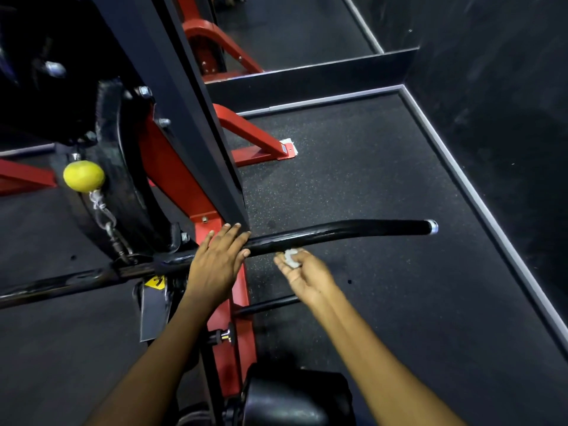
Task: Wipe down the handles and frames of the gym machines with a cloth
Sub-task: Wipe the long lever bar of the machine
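Observation:
A long black pull-down bar (353,230) runs across the middle of the head view, curving to a chrome-capped end at the right. My left hand (216,261) lies flat on top of the bar near its centre, fingers straight. My right hand (302,273) pinches a small crumpled white cloth (291,259) just below the bar, a little right of my left hand; the cloth is touching or almost touching the bar's underside. The red frame (172,167) of the machine rises behind the bar, with a black upright (172,96) in front of it.
A yellow ball (83,176) hangs on a chain beside a black pulley wheel (123,179) at the left. A black padded seat (292,398) lies below my arms. Dark speckled rubber floor (368,167) spreads to the right, bordered by a grey skirting edge (479,207) and a mirror behind.

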`<state>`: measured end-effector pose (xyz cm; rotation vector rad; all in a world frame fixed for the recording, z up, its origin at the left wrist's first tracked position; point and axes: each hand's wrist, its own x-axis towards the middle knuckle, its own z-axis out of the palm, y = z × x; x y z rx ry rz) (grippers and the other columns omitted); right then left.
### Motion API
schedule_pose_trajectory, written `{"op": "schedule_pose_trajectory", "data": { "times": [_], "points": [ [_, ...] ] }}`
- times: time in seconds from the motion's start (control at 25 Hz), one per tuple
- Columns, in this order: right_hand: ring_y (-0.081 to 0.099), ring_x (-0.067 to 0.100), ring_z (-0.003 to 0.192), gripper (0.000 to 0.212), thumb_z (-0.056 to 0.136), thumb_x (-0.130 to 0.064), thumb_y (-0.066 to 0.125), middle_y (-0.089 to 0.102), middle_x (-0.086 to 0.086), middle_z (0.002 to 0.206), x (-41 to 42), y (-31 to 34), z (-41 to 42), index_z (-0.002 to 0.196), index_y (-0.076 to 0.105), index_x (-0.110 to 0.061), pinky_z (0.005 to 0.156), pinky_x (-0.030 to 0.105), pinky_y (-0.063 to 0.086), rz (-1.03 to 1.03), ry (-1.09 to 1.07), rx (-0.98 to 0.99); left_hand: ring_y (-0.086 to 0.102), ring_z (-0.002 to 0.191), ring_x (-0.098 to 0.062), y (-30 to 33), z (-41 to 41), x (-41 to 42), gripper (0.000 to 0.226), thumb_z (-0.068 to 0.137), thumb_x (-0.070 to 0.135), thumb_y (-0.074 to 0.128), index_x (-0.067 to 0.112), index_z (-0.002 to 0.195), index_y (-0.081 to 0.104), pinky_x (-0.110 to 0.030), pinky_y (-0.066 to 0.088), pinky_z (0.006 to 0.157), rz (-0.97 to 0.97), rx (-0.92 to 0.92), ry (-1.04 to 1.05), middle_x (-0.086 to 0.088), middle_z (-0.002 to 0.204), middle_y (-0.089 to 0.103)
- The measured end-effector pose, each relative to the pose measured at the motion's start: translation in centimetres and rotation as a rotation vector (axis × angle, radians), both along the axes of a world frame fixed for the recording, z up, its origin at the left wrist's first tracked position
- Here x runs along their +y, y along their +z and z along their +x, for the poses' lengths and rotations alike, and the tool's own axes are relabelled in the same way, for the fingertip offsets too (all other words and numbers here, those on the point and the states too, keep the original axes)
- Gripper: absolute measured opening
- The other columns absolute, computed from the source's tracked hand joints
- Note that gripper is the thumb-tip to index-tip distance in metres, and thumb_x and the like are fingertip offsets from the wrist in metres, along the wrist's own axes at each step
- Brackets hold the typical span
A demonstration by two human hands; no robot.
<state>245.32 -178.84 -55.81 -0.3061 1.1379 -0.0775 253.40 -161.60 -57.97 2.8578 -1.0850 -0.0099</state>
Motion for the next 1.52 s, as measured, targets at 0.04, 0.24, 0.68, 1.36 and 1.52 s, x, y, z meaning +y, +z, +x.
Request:
{"op": "schedule_pose_trajectory", "data": {
  "times": [0.04,0.24,0.68,1.36,1.52],
  "points": [
    [0.052,0.037,0.105,0.026,0.093,0.014,0.025,0.054,0.028,0.097,-0.7,-0.7,-0.2,0.083,0.048,0.006,0.109,0.047,0.028,0.011,0.031,0.04,0.054,0.123,-0.028,0.1,0.0,1.0,0.068,0.102,0.048,0.006,0.015,0.126,0.06,-0.039,0.024,0.107,-0.001,-0.01,0.014,-0.009,0.131,0.059],
    [0.054,0.029,0.102,0.019,0.094,-0.003,0.037,0.053,0.013,0.089,-2.8,0.1,-0.7,0.083,0.052,-0.003,0.114,0.038,0.027,-0.003,-0.07,-0.087,0.051,0.127,-0.029,0.2,0.0,3.7,0.061,0.102,0.046,0.006,0.018,0.13,0.054,-0.039,0.025,0.106,-0.003,-0.048,0.053,-0.009,0.133,0.058],
    [0.032,0.029,0.138,0.048,0.093,0.004,0.043,0.036,0.017,0.147,-2.1,-0.7,-3.2,0.141,0.036,0.0,0.118,0.033,0.017,-1.703,0.722,0.251,0.046,0.13,-0.03,0.1,0.0,4.7,0.069,0.1,0.053,0.009,0.011,0.127,0.056,-0.04,0.02,0.112,-0.035,-0.028,0.163,-0.011,0.134,0.056],
    [0.034,0.042,0.131,0.046,0.09,0.009,0.041,0.043,0.023,0.136,5.0,0.1,1.0,0.135,0.043,0.0,0.113,0.046,0.023,-1.952,1.335,-0.003,0.051,0.127,-0.032,-0.1,-0.2,4.9,0.072,0.1,0.053,0.007,0.011,0.125,0.06,-0.041,0.018,0.112,-0.009,-0.028,0.203,-0.012,0.13,0.059],
    [0.057,0.03,0.11,0.031,0.094,-0.003,0.04,0.061,0.016,0.12,-1.6,1.7,2.8,0.119,0.057,-0.005,0.107,0.04,0.035,-2.003,1.487,0.36,0.05,0.127,-0.032,0.0,-0.3,4.8,0.074,0.1,0.054,0.006,0.012,0.125,0.06,-0.041,0.016,0.112,-0.02,-0.029,0.209,-0.013,0.131,0.059]
  ]
}}
